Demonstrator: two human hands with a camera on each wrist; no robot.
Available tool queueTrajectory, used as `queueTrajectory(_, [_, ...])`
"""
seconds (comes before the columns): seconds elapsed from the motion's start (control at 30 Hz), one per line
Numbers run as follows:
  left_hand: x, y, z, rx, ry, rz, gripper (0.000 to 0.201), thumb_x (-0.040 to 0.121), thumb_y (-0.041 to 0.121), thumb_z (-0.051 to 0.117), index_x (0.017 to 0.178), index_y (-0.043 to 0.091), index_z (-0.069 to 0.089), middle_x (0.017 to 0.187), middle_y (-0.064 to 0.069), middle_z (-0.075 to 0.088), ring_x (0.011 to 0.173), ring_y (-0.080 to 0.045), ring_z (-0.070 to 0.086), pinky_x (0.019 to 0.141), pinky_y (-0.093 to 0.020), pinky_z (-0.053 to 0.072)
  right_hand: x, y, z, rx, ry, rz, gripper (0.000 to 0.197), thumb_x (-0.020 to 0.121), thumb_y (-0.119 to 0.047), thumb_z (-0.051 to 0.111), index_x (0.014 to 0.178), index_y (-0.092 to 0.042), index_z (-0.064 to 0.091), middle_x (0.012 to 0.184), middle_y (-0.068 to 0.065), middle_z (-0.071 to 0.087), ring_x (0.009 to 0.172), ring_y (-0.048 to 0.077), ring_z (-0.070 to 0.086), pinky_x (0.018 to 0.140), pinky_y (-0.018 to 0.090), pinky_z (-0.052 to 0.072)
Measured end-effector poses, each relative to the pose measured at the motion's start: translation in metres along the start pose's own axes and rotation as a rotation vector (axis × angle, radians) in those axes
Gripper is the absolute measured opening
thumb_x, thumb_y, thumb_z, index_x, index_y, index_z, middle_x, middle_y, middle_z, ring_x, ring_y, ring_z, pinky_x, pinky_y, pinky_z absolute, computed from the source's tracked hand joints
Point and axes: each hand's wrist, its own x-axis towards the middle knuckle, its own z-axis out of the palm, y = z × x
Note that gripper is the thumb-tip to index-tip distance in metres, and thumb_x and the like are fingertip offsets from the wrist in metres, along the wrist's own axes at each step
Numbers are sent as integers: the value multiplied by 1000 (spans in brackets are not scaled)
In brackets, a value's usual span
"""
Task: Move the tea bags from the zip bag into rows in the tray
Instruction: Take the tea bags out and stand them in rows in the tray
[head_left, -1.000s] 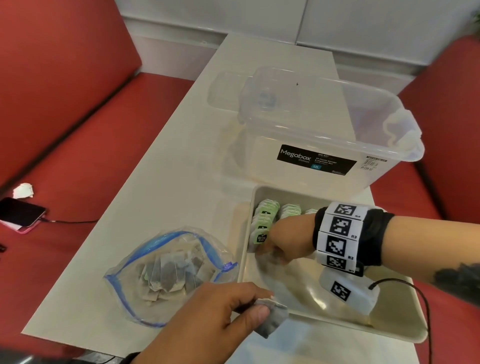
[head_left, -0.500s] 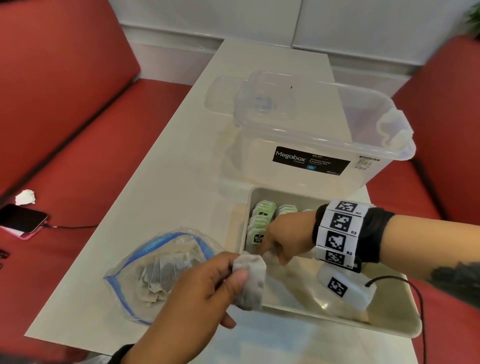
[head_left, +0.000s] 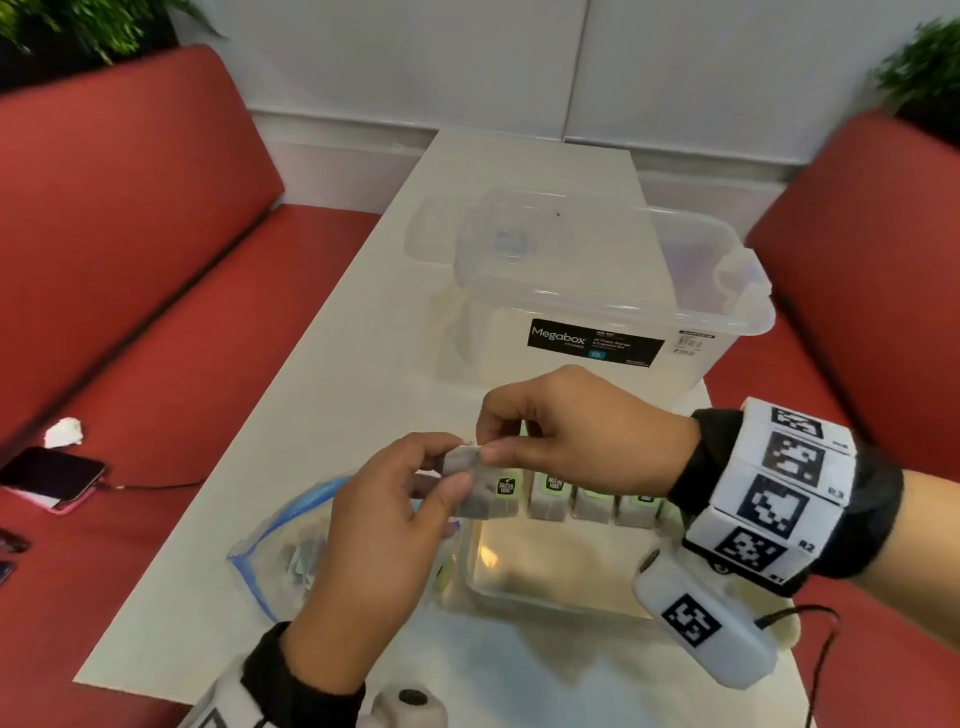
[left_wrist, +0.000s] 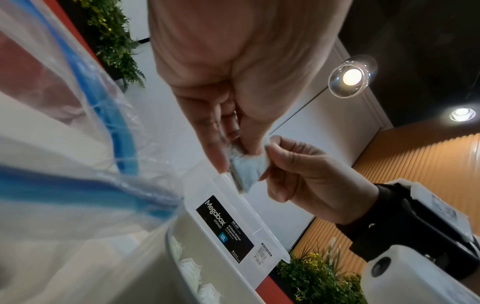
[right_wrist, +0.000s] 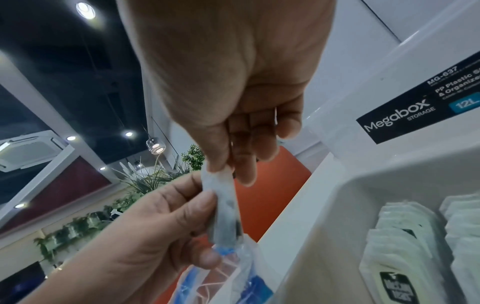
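I sat at a pale table (head_left: 332, 374) between red benches (head_left: 130, 291), white wall panels beyond it; a phone (head_left: 49, 475) lay on the left bench. A clear Megabox bin (head_left: 597, 312) stood at the far side; just in front of it the tray (head_left: 550, 577) held tea bags (head_left: 548, 493) standing in rows along its far wall. The blue-edged zip bag (head_left: 270, 551) lay beside the tray's left side with more bags inside. Above the tray's left edge I held 1 tea bag (head_left: 462, 467) between both hands; my left hand (head_left: 379, 540) gripped its lower part, thumb and fingers curled; my right hand (head_left: 571, 426) pinched its top corner.
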Motion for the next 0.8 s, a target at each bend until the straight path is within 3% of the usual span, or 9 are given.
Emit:
queueTrajectory(0.13, [-2, 9, 2, 156, 21, 118, 21, 84, 20, 64, 98, 35, 61, 99, 19, 62, 94, 5, 58, 66, -10, 49, -8, 2, -1, -24, 111, 72, 8, 89, -25, 62, 88, -18, 66, 63, -20, 50, 60, -8, 48, 59, 8, 34])
queueTrajectory(0.2, [-1, 14, 4, 187, 32, 167, 12, 87, 23, 60, 91, 34, 62, 95, 17, 61, 94, 6, 56, 67, -6, 45, -14, 1, -2, -14, 133, 94, 7, 89, -23, 62, 87, -18, 66, 63, -20, 49, 60, -5, 47, 59, 10, 33])
queueTrajectory(0.33, [3, 19, 9, 200, 38, 176, 8, 84, 31, 56, 81, 34, 63, 92, 20, 61, 93, 2, 56, 75, -20, 47, -24, -4, -3, -45, 220, 122, 8, 89, -26, 61, 95, -21, 64, 74, -12, 55, 62, -1, 46, 61, 23, 35])
queueTrajectory(0.47, [7, 19, 12, 183, 89, 167, 10, 83, 27, 61, 78, 36, 62, 91, 17, 61, 91, 2, 55, 78, -26, 48, -35, -8, -1, -21, 332, 136, 34, 78, -16, 65, 108, -26, 53, 68, -9, 58, 59, 4, 50, 64, 31, 48])
queueTrajectory(0.57, [9, 19, 16, 193, 90, 161, 11, 81, 28, 63, 75, 38, 61, 93, 18, 59, 92, 6, 53, 76, -22, 45, -39, -11, 1, -45, 286, 164, 49, 78, -27, 65, 122, -33, 45, 85, -13, 65, 56, 0, 49, 67, 30, 50])
queueTrajectory(0.63, [8, 19, 18, 196, 80, 166, 13, 81, 28, 63, 74, 39, 60, 94, 18, 58, 93, 7, 52, 74, -19, 43, -40, -9, 3, -90, 273, 194, 54, 82, -34, 63, 129, -36, 38, 97, -15, 61, 62, 0, 50, 73, 31, 50])
queueTrajectory(0.73, [7, 19, 19, 187, 59, 182, 15, 85, 26, 61, 77, 39, 60, 89, 18, 60, 92, 5, 54, 73, -15, 42, -42, -5, 2, -123, 328, 197, 38, 86, -36, 59, 123, -34, 47, 92, -15, 51, 82, 9, 54, 77, 36, 49])
queueTrajectory(0.8, [7, 19, 20, 206, 15, 195, 14, 87, 26, 58, 78, 36, 61, 86, 20, 62, 90, 5, 55, 70, -6, 39, -42, -6, 0, -123, 316, 195, 32, 85, -42, 60, 115, -33, 53, 90, -15, 53, 81, 9, 54, 76, 37, 49])
